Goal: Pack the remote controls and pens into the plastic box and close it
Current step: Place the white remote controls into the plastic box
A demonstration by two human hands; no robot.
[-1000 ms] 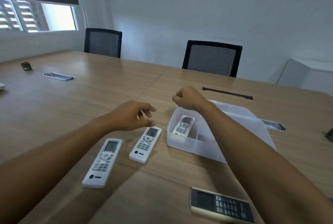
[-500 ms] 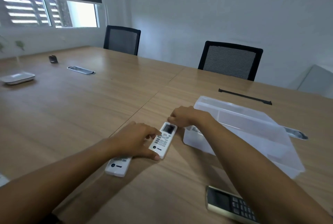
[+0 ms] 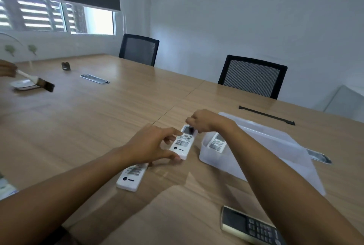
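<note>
A white remote control (image 3: 183,142) sits just left of the clear plastic box (image 3: 216,163), gripped at both ends. My left hand (image 3: 151,144) pinches its near end and my right hand (image 3: 202,121) holds its screen end. It looks slightly lifted off the table. Another white remote (image 3: 217,143) lies inside the box. A third white remote (image 3: 132,177) rests on the table, partly under my left hand. A dark remote with a gold rim (image 3: 250,225) lies near the front edge. No pens are visible.
The wooden table (image 3: 98,118) carries a black strip (image 3: 266,115) behind the box and metal cable ports (image 3: 94,78). At far left another person's hand holds a brush (image 3: 37,82) over a white tray (image 3: 23,85). Two black chairs (image 3: 252,76) stand behind the table.
Both hands have come down from above the table onto the middle white remote and taken hold of it. The camera has swung left, bringing the brush and tray into view.
</note>
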